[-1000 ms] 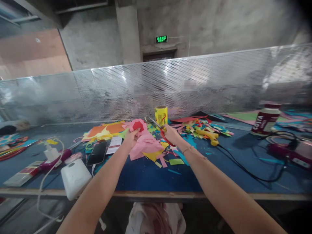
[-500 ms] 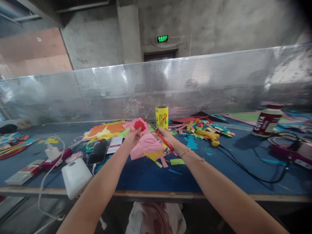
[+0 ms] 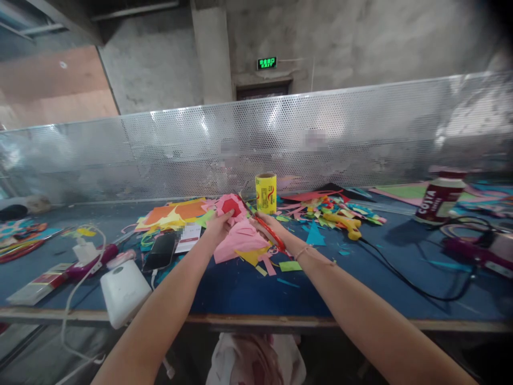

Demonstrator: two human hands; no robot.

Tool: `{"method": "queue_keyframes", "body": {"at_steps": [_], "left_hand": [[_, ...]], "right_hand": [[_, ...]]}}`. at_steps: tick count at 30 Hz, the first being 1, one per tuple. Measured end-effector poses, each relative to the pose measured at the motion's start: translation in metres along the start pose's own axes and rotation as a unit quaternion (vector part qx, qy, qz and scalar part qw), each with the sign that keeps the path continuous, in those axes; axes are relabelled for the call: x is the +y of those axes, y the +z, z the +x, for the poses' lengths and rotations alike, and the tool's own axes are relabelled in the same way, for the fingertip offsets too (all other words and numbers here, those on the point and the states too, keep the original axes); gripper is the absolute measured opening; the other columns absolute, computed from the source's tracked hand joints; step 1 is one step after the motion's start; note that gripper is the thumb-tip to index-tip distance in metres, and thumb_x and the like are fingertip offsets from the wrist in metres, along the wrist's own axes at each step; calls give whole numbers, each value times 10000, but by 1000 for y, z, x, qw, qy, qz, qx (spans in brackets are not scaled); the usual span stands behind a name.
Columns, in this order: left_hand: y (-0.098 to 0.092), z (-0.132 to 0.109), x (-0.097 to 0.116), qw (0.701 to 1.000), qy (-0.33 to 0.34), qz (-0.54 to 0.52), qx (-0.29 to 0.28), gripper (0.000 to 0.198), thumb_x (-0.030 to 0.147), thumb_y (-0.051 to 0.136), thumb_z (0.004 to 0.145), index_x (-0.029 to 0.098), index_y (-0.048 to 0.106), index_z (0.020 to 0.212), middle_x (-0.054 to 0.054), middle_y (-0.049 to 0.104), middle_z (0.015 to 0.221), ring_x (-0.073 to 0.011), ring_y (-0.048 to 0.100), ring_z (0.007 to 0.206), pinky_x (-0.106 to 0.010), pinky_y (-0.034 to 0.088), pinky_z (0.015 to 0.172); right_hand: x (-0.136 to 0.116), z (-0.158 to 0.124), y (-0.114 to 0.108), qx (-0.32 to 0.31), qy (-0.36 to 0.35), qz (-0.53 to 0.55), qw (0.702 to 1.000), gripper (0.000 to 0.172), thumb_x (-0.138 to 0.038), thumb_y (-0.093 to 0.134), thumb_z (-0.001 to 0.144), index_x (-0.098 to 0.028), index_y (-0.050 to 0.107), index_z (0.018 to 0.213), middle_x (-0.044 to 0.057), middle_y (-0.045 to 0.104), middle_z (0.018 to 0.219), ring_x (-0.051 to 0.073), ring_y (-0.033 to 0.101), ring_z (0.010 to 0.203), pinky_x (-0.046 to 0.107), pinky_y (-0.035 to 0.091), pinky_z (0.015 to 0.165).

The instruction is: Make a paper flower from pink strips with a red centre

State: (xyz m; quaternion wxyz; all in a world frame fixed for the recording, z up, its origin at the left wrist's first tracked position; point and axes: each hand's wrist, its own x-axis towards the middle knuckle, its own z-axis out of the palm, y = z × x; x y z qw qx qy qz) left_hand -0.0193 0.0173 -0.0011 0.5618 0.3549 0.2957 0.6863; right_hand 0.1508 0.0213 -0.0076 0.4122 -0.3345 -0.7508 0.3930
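Note:
My left hand (image 3: 218, 224) is closed on a pink paper piece with a red centre (image 3: 230, 205), its thumb lying at the red part. My right hand (image 3: 269, 224) grips red-handled scissors (image 3: 276, 239), whose blades reach up to the left, up against the edge of the pink piece. Whether the blades have paper between them is too small to tell. Below both hands lies a crumpled pink sheet (image 3: 238, 243) on top of a yellow scrap (image 3: 254, 255). Behind my right hand stands a yellow roll of tape (image 3: 266, 195).
Left of my hands are a phone (image 3: 160, 251), a white charger (image 3: 125, 293) with cable, and orange paper (image 3: 176, 213). To the right lie colourful scraps, a yellow glue gun (image 3: 344, 222) with a black cord, and a dark red bottle (image 3: 440, 198). A perforated metal screen (image 3: 180, 155) closes off the back.
The scissors have shifted in my right hand, with their blades now closer against the pink piece and the handles looking wider apart. My left hand stays almost still.

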Motion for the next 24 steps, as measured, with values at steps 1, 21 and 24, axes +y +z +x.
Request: {"method": "queue_keyframes", "body": {"at_steps": [1, 21, 24], "left_hand": [[0, 0, 0, 1000, 3, 1, 2, 256, 110, 725, 584, 161, 563, 775, 10, 629, 679, -89, 571, 561, -216, 468, 549], [-2, 4, -1, 999, 11, -9, 50, 253, 46, 699, 601, 178, 559, 765, 1, 643, 770, -108, 612, 682, -216, 515, 602], [-1, 4, 2, 999, 11, -6, 33, 240, 37, 688, 609, 174, 560, 759, 18, 635, 725, -92, 596, 631, -197, 497, 558]], "right_hand": [[0, 0, 1, 0, 6, 1, 1000, 350, -543, 536, 731, -220, 409, 685, -77, 363, 482, 73, 340, 395, 210, 277, 367], [-10, 2, -8, 50, -71, -192, 978, 409, -531, 513, 732, -214, 360, 523, -37, 373, 487, 113, 370, 499, 258, 275, 512], [-11, 2, -7, 61, -69, -208, 974, 425, -542, 501, 735, -218, 339, 514, -37, 358, 478, 112, 359, 486, 263, 268, 508]]}}
